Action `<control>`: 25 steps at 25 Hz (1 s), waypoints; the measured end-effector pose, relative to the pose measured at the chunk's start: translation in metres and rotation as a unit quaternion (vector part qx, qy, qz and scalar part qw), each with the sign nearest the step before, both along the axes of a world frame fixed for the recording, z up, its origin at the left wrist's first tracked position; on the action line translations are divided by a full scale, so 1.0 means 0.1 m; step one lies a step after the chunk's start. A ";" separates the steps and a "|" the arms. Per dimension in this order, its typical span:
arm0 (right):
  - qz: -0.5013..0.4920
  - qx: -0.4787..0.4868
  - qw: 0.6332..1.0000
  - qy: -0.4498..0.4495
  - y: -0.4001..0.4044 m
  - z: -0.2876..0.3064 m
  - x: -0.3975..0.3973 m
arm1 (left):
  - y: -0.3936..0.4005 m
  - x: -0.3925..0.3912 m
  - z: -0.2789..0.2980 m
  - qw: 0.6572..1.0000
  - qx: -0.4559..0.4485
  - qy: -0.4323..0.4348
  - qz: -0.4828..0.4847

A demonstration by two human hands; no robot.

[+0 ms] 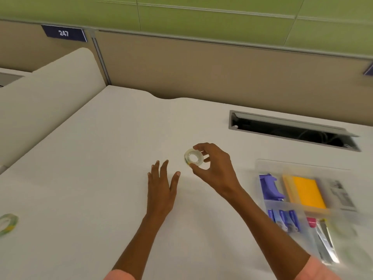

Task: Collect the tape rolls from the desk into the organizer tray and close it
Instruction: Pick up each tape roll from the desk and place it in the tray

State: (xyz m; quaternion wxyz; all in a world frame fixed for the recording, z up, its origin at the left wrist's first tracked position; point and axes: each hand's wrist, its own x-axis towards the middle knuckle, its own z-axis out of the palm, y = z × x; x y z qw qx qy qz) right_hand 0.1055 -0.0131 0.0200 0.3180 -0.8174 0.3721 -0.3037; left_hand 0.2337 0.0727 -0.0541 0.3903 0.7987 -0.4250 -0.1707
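Tape roll [194,158], clear with a white core: centre of the frame, pinched between the thumb and fingers of the right hand [214,168], lifted just off the desk [101,158]. Left hand [161,184]: just left of and below the right one, flat, fingers spread and loose, grasping nothing; whether it touches the desk cannot be told. Second tape roll [7,224], greenish: far left edge of the frame, lying flat on the desk, well apart from both hands. Organizer tray [302,165], clear plastic, blurred: lower right of the frame, open. Contents: purple item [270,187], orange pad [307,191], small blue packets [284,218], silver strips [327,243]. Cable slot [292,130]: upper right of the desk, lid raised. Number plate [64,33] reading 247: upper left, on the partition.
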 end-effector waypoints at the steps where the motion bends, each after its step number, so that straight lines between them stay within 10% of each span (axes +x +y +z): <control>1: -0.022 -0.001 1.000 0.000 0.01 0.03 -0.27 | -0.04 -0.23 0.09 1.000 -0.012 0.005 -0.016; 14: -0.257 -0.024 0.960 0.106 -0.10 0.02 -3.49 | -0.28 -2.48 0.23 0.986 0.014 0.033 -0.163; 25: -0.193 -0.093 0.927 0.308 -0.13 -0.35 -4.03 | -0.28 -2.61 0.11 0.992 0.016 -0.044 -0.121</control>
